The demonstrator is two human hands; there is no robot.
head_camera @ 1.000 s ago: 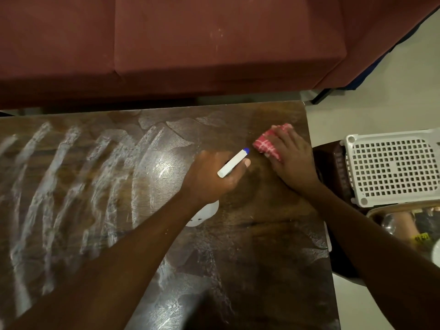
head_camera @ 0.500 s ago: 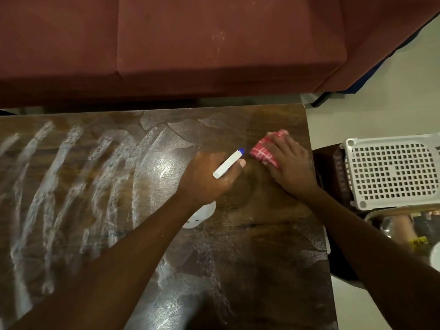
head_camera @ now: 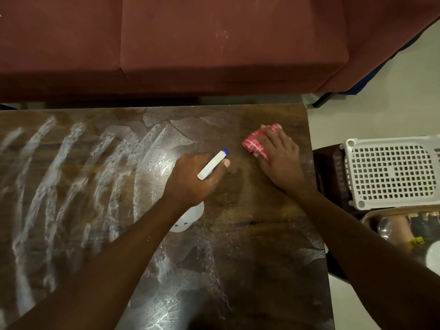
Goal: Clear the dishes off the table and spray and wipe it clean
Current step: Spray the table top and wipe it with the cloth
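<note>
Left part of the dark brown wooden worktop point(head_camera: 250, 225): we note broad white foam streaks point(head_camera: 54, 167) slanting across the wood, thinning towards the middle, where the smears turn patchy.

Middle: the left hand point(head_camera: 195, 179) grips a white plastic spray bottle with a blue nozzle tip point(head_camera: 212, 165). Its fingers are wrapped round the neck, and the sprayer head points up and to the right. The rounded bottle body shows below the wrist, and we cannot tell whether it touches the wood.

Right of it, near the worktop's far right corner: the right hand point(head_camera: 278, 153) lies on a folded red-and-white checked cloth point(head_camera: 253, 145), fingers stretched over it and pressing it to the surface. The cloth sticks out on the hand's left and beyond the fingertips. The two hands are apart, with bare wood between nozzle and cloth.

Past the right edge: a white perforated plastic basket point(head_camera: 390, 172) sits on something dark. Just below it is a metal tray point(head_camera: 371, 215) whose contents are too blurred for us to name.

Across the far side runs a maroon upholstered sofa point(head_camera: 214, 44), with pale floor point(head_camera: 381, 91) at its right.
</note>
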